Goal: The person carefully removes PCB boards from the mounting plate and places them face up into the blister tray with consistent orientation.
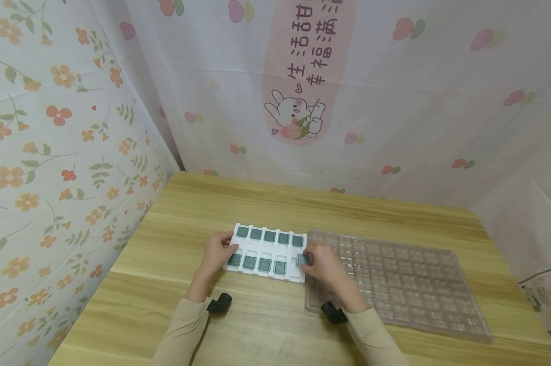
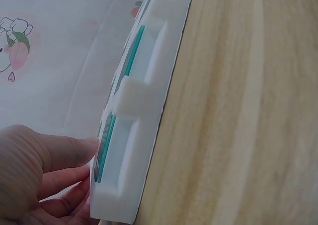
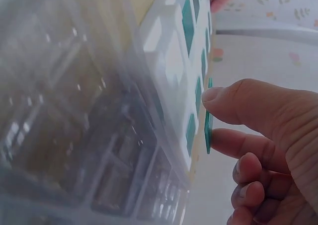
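Observation:
A white foam-like tray [image 1: 261,248] lies on the table with several green square chips [image 1: 269,236] in two rows of slots. My left hand [image 1: 217,251] grips the tray's left end; in the left wrist view the thumb [image 2: 69,150] is against its edge and the other fingers are partly hidden behind it. Between thumb and forefinger, my right hand [image 1: 324,264] pinches one green chip [image 3: 209,118] by its edges. That chip is over the near right end of the tray; in the right wrist view it looks lifted from the slots.
To the right, a clear plastic tray [image 1: 408,284] with many small compartments lies on the wooden table [image 1: 266,325], right beside the white tray's right end. Patterned curtains [image 1: 220,76] hang behind the table and on its left.

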A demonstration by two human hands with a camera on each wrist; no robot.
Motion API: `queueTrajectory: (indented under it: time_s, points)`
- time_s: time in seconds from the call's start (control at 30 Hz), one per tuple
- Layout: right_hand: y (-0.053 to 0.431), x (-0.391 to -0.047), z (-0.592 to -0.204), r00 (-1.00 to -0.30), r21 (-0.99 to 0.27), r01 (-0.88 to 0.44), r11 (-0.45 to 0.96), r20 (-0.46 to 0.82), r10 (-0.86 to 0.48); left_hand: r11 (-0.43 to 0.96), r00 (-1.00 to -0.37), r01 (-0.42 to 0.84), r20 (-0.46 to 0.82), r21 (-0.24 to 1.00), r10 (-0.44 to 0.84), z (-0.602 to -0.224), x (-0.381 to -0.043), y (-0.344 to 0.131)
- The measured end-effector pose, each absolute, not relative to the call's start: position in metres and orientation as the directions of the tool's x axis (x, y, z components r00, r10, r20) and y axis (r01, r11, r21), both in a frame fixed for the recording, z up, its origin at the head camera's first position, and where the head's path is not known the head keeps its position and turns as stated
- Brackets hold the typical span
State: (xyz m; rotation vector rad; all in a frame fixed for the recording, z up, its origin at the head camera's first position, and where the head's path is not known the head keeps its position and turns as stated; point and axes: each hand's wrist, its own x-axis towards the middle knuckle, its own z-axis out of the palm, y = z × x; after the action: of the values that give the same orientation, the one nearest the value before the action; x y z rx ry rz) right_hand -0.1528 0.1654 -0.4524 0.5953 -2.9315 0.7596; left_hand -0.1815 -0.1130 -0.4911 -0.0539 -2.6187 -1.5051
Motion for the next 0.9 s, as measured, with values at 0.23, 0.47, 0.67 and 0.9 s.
queueTrajectory:
  time_s: [0.23,0.47,0.67,0.9]
  points:
    - [0.172,-0.159,-0.450,-0.930,-0.456,-0.365,0.812,0.138,-0.341,0.507,-0.994,0.072,0.101,0.859,-0.029,-0.492,-0.182,-0.113]
    - [0.180,-0.167,-0.448,-0.934,-0.472,-0.350,0.809,0.111,-0.339,0.506,-0.995,0.059,0.090,0.860,-0.036,-0.491,-0.182,-0.113]
    - [0.188,-0.172,-0.452,-0.922,-0.435,-0.385,0.814,0.146,-0.358,0.507,-0.995,0.057,0.089,0.860,-0.039,-0.491,-0.181,-0.113]
    - [0.193,-0.176,-0.448,-0.921,-0.461,-0.380,0.802,0.107,-0.375,0.512,-0.995,0.060,0.094,0.857,-0.042,-0.491,-0.181,-0.114]
